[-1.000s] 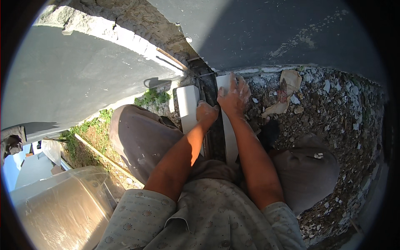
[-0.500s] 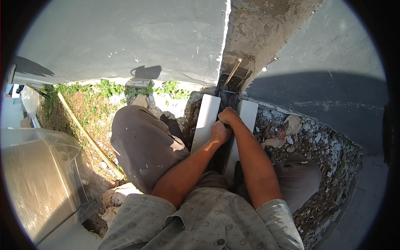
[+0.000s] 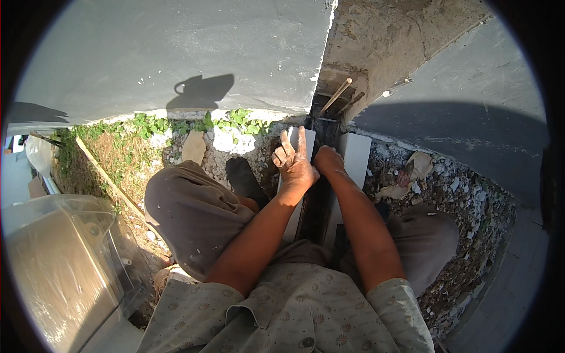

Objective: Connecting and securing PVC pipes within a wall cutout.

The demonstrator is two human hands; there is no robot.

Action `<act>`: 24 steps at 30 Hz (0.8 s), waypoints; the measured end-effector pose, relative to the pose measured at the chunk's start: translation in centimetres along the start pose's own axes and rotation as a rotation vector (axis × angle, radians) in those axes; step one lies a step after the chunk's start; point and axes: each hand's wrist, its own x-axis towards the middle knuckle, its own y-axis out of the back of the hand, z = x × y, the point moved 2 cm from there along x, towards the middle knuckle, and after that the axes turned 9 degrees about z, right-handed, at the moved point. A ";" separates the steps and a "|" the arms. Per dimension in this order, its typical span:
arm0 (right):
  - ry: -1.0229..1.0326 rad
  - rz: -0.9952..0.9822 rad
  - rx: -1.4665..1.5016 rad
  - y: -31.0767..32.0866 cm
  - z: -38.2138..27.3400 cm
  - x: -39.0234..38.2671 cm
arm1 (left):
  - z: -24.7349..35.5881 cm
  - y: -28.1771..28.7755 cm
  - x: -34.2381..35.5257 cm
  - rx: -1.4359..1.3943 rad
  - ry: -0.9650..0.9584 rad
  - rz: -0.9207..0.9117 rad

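My left hand point(image 3: 296, 165) is raised over the left white board point(image 3: 292, 222), its fingers apart and the index finger stretched out; nothing shows in it. Dust whitens its fingertips. Close beside it, my right hand point(image 3: 328, 160) is closed over the dark channel point(image 3: 313, 209) between the two boards. Whatever its fingers grip is hidden. The right white board point(image 3: 355, 156) lies just right of that hand. A thin wooden stick point(image 3: 336, 96) leans in the wall gap at the channel's far end.
Grey walls point(image 3: 176, 53) meet a rough bare concrete strip point(image 3: 388, 41) ahead. Rubble point(image 3: 471, 229) covers the ground on the right. Green plants point(image 3: 241, 122) line the left wall's foot. A long wooden strip point(image 3: 109, 178) and a clear plastic-covered object point(image 3: 70, 259) are at left.
My left hand has come away from the right hand, lifting and turning to the left, and its fingers have spread. The right hand stays closed by the channel. The view has shifted slightly.
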 end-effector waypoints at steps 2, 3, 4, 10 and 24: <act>0.000 -0.012 -0.008 0.2 0.0 -0.1 | -0.2 -0.2 0.4 0.012 0.027 -0.069; -0.001 -0.015 -0.014 0.4 -0.1 -0.1 | -0.4 -0.2 0.5 -0.010 0.038 -0.094; -0.016 -0.002 -0.025 0.4 -0.2 -0.2 | -0.4 -0.3 0.4 0.013 0.060 -0.088; -0.152 -0.024 0.012 0.0 -0.4 0.2 | -3.1 -0.8 0.5 -0.231 0.118 -0.088; -0.119 0.103 -0.038 -0.7 -0.5 -0.2 | -4.5 -1.6 1.3 -0.506 -0.056 -0.081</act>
